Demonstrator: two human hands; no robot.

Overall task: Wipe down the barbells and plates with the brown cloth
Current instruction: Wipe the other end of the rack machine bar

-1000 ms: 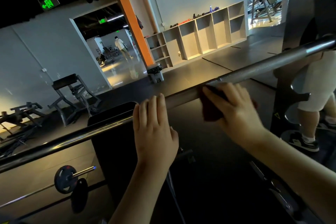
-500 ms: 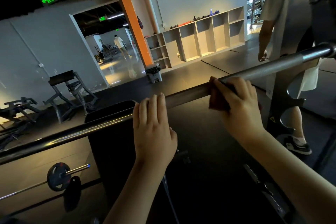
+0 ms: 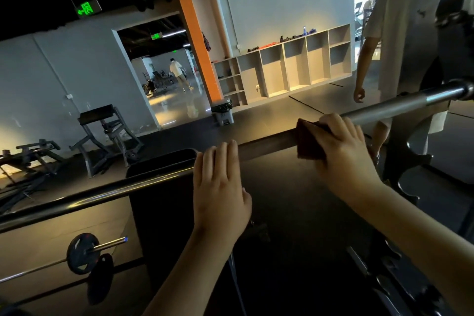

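A long steel barbell (image 3: pixel 266 145) runs across the view from lower left to upper right, resting in a rack. My right hand (image 3: pixel 343 147) grips the brown cloth (image 3: pixel 307 142), wrapped around the bar right of centre. My left hand (image 3: pixel 220 190) rests on the bar near its middle, fingers straight over the top. A second barbell (image 3: pixel 107 244) with a dark plate (image 3: pixel 82 253) lies on the floor at the lower left.
A black bench pad (image 3: pixel 159 169) sits below the bar. The rack upright (image 3: pixel 407 159) stands at the right. A person in a light shirt (image 3: pixel 400 41) stands just beyond the bar at the right. Other gym benches (image 3: pixel 102 133) and cubby shelves (image 3: pixel 284 69) lie farther back.
My right hand has slid the cloth to the right along the bar. The person at the right has stepped closer. My left hand stays in place.
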